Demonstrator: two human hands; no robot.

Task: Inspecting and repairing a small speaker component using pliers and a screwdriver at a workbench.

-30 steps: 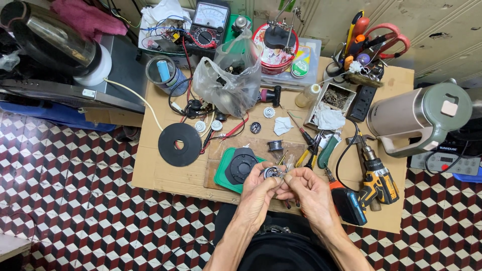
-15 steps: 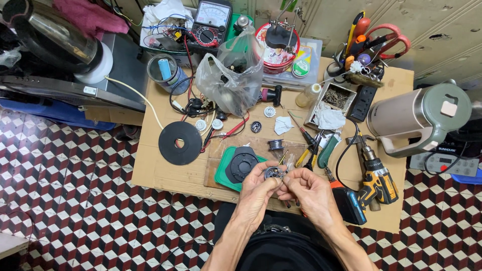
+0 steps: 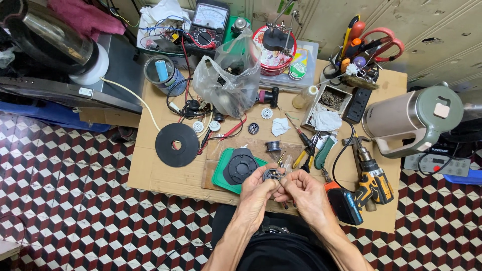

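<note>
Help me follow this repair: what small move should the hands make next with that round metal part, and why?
Probably keep the left hand steadying the small round part while the right hand works its edge with its fingertips. Both hands pinch it above the table edge, clear of the screwdrivers.

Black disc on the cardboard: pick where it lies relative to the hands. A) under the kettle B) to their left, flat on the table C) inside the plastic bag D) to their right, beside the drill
B: the black disc lies flat on the cardboard left of the left hand and right hand, which hold a small round part.
</note>
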